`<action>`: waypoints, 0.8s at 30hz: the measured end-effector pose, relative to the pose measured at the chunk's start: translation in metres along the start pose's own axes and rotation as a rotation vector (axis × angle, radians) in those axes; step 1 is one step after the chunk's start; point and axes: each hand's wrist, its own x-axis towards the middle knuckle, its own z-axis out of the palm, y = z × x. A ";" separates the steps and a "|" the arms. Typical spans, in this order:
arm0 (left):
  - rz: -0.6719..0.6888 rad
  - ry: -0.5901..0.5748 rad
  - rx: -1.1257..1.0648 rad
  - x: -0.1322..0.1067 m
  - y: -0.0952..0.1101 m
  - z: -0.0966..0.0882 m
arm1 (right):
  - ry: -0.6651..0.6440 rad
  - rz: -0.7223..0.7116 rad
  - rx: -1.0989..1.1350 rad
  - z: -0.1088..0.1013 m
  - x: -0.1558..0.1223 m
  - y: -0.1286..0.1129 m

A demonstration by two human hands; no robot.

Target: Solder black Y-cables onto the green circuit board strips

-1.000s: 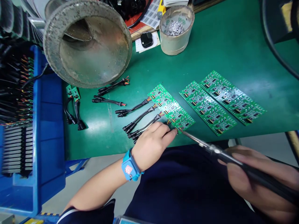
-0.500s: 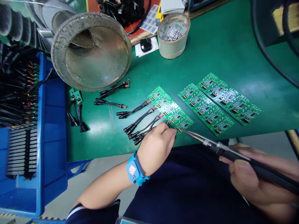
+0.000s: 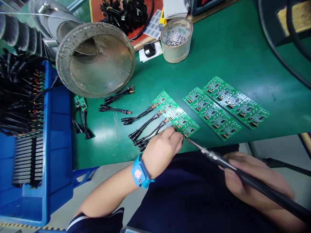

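My right hand (image 3: 255, 181) is closed around a soldering iron (image 3: 218, 158). The iron's thin tip meets the near corner of a green circuit board panel (image 3: 175, 111), right beside my left fingertips. My left hand (image 3: 164, 142), with a blue wrist strap (image 3: 141, 174), is pinched at that same corner; what lies between its fingers is hidden. Short black cables (image 3: 143, 124) with coloured wire ends lie against the panel's left edge, and some pass beneath my left hand. Two more panels, a middle one (image 3: 211, 113) and a far one (image 3: 235, 100), lie to the right.
A metal fume hood (image 3: 96, 92) overhangs the green bench at the upper left. Behind the panels stands a round tub (image 3: 176, 55) of shiny bits. Two loose cables (image 3: 114, 109) and two small wired boards (image 3: 81, 102) lie leftward, beside a blue bin (image 3: 46, 161) of cables.
My right hand and the soldering iron have moved left, bringing the tip closer to my left fingers. My left hand stays nearly still at the panel's corner. The view has shifted slightly.
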 end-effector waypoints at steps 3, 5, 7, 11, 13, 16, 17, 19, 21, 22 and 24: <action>0.000 -0.003 0.030 0.001 -0.001 0.000 | -0.007 0.009 -0.028 0.000 -0.001 0.001; 0.004 -0.013 0.067 0.001 0.000 0.000 | -0.022 -0.020 -0.026 -0.001 -0.001 0.002; 0.006 -0.032 0.096 0.001 0.001 -0.001 | -0.032 -0.049 -0.010 -0.002 0.001 0.003; -0.018 -0.067 0.114 0.002 0.005 -0.005 | -0.034 -0.059 -0.013 -0.003 0.004 0.003; -0.033 -0.075 0.124 0.003 0.007 -0.007 | -0.030 -0.053 -0.025 -0.002 0.004 0.002; -0.041 -0.085 0.140 0.005 0.010 -0.009 | -0.013 -0.054 -0.021 -0.001 0.003 0.002; -0.040 -0.088 0.144 0.005 0.010 -0.009 | -0.018 -0.056 -0.016 -0.001 0.003 0.002; -0.036 -0.091 0.150 0.006 0.011 -0.009 | -0.042 -0.070 -0.011 -0.001 0.004 0.003; -0.035 -0.091 0.154 0.006 0.011 -0.009 | -0.062 -0.087 -0.012 -0.001 0.005 0.004; -0.034 -0.089 0.154 0.006 0.011 -0.009 | -0.066 -0.091 -0.010 -0.001 0.006 0.005; -0.030 -0.089 0.156 0.006 0.011 -0.009 | -0.078 -0.084 0.020 0.000 0.006 0.005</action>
